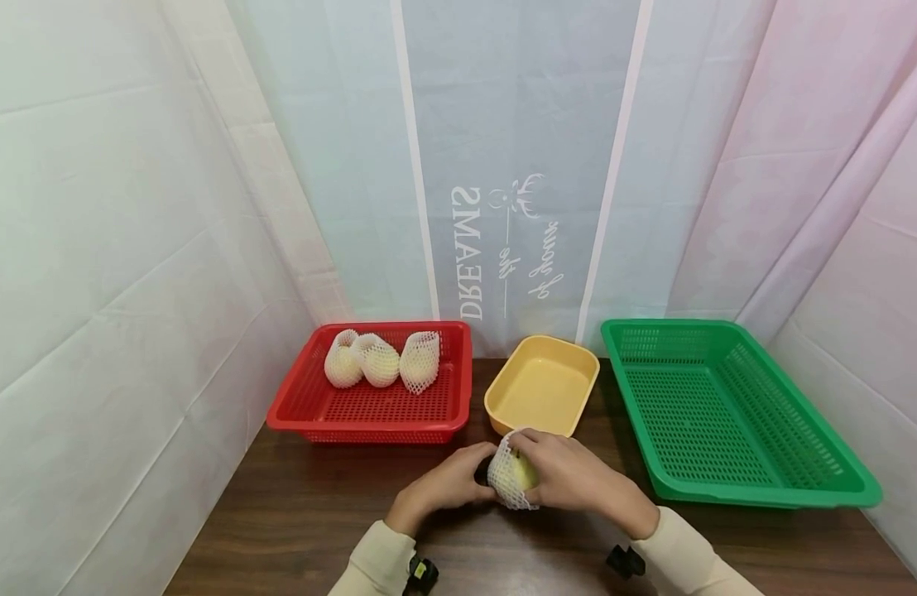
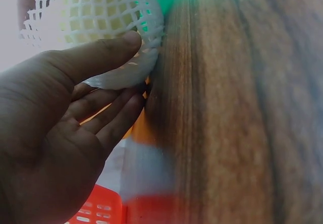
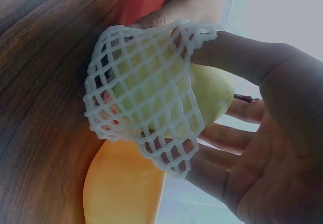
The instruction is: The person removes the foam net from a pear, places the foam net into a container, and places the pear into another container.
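Observation:
A pale yellow-green pear (image 3: 212, 90) sits partly inside a white foam net (image 1: 503, 482), between both hands just above the table's middle. My left hand (image 1: 454, 478) pinches the net's closed-looking end, thumb on one side and fingers below, as the left wrist view shows. From the other side my right hand (image 1: 573, 473) holds the pear and the net's open rim between thumb and fingers. The bare stem end of the pear pokes out toward the right palm, with its dark stem (image 3: 243, 98) showing in the right wrist view.
At the back left, a red basket (image 1: 369, 434) holds three netted fruits (image 1: 380, 364). A yellow tray (image 1: 540, 393) stands behind the hands. On the right is a green basket (image 1: 697, 422) with nothing visible inside. Fabric curtains (image 1: 518, 124) enclose the dark wooden table (image 1: 295, 513).

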Motion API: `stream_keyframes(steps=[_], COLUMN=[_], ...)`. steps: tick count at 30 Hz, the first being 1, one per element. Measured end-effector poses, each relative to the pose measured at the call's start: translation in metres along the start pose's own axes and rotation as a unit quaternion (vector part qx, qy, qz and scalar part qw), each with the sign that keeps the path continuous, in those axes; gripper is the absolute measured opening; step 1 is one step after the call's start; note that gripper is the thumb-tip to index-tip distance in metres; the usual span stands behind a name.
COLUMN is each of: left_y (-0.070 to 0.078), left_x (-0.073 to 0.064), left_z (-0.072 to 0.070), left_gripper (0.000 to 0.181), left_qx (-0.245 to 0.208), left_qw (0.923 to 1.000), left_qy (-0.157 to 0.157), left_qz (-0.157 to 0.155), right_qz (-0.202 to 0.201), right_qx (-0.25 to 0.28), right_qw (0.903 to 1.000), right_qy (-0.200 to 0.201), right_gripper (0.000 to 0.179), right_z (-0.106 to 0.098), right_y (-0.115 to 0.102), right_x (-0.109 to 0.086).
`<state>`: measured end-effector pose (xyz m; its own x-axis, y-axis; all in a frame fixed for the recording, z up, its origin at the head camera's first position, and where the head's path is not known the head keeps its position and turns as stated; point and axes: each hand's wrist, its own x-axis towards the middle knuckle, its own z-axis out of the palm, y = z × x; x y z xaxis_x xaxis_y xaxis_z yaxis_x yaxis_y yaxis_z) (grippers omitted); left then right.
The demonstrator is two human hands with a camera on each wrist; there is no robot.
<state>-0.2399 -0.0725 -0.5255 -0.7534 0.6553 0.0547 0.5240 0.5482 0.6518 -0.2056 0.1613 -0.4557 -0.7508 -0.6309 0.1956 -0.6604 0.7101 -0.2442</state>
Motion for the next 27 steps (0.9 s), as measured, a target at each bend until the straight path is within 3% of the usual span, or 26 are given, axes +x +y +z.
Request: stream_keyframes(steps=[8, 27], left_y=[0.0012, -0.0015], left_x=[0.0017, 0.0041], left_z=[-0.0010, 0.0025], left_gripper=[0.033, 0.028], left_qx=[0.008, 0.021], left_qw=[0.9999, 0.9995], left_qy=[0.012, 0.024], left_qz=[-0.003, 0.005], right_qz=[-0.004, -0.008], right_qx=[-0.006, 0.010], right_qw=[0.9999, 0.9995], right_qy=[0.010, 0.027], right_gripper=[0.063, 0.059], right_z=[-0.0020, -0.0036], right_y=[-0.0006, -0.0018], right_x=[-0.0007, -0.0020])
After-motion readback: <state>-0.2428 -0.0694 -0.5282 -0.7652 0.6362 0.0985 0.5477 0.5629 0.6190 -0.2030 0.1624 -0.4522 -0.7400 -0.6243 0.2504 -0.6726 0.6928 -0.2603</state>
